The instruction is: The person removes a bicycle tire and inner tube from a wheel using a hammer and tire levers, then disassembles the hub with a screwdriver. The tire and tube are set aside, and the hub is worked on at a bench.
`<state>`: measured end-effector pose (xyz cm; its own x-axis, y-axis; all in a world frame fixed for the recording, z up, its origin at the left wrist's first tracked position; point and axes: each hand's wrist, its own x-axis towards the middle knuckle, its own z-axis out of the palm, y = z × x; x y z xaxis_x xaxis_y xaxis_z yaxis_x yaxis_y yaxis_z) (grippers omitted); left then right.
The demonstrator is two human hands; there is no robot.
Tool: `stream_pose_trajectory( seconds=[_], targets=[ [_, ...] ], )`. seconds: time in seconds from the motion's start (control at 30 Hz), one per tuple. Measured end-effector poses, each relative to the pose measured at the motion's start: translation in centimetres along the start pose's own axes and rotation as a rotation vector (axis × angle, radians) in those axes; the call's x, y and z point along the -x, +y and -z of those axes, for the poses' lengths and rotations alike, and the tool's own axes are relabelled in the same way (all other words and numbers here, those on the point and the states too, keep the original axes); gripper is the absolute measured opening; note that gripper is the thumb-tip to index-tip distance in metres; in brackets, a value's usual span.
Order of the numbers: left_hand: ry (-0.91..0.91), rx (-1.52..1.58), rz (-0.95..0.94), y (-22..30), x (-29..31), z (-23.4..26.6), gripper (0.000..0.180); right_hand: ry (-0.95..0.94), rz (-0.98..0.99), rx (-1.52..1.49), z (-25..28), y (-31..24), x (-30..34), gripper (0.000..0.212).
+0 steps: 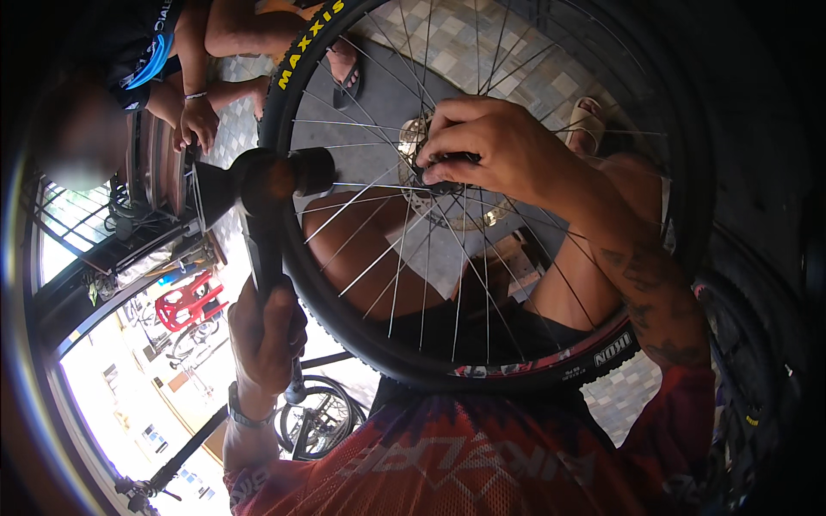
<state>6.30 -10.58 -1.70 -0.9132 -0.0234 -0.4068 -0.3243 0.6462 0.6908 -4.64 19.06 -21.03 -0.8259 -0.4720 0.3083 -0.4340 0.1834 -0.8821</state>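
At the wheel hub (439, 187), right hand (495, 142) closed on a dark part (462, 158); left hand (265, 331) around a hammer (267, 182)

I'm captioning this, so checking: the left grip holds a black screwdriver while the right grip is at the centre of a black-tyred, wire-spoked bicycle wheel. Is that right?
No: the head view shows the left grip holding a black, thick-headed hammer, not a screwdriver. The right grip is at the centre of the wheel.
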Motion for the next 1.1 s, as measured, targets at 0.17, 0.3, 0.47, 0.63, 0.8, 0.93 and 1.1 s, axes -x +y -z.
stream_pose_trajectory(
  seconds=[0.17,0.3,0.47,0.63,0.8,0.93,1.1],
  targets=[
    [-0.051,-0.151,-0.085,1.4,-1.1,-0.5,0.03,0.05,0.028,-0.011,-0.1,0.3,0.2,0.024],
    [-0.148,-0.316,-0.131,2.7,-2.6,-0.3,0.034,0.049,0.03,-0.047,0.1,0.6,0.1,0.024],
    [-0.219,-0.416,-0.22,3.5,-4.0,-0.5,0.033,0.088,0.009,-0.054,0.1,0.9,0.2,0.022],
    [-0.2,-0.537,-0.257,4.3,-4.8,-1.3,0.036,0.128,0.053,0.09,0.2,1.1,0.5,0.027],
    [-0.222,-0.641,-0.212,6.0,-5.1,-1.7,0.038,0.067,0.072,0.149,1.1,1.8,0.7,0.044],
    [-0.223,-0.664,-0.181,5.2,-5.2,-1.4,0.035,0.131,0.11,0.395,2.5,3.1,1.1,0.066],
    [-0.198,-0.64,-0.111,5.9,-4.0,0.9,0.029,-0.025,0.003,0.273,3.0,3.9,0.9,0.074]
  ],
)
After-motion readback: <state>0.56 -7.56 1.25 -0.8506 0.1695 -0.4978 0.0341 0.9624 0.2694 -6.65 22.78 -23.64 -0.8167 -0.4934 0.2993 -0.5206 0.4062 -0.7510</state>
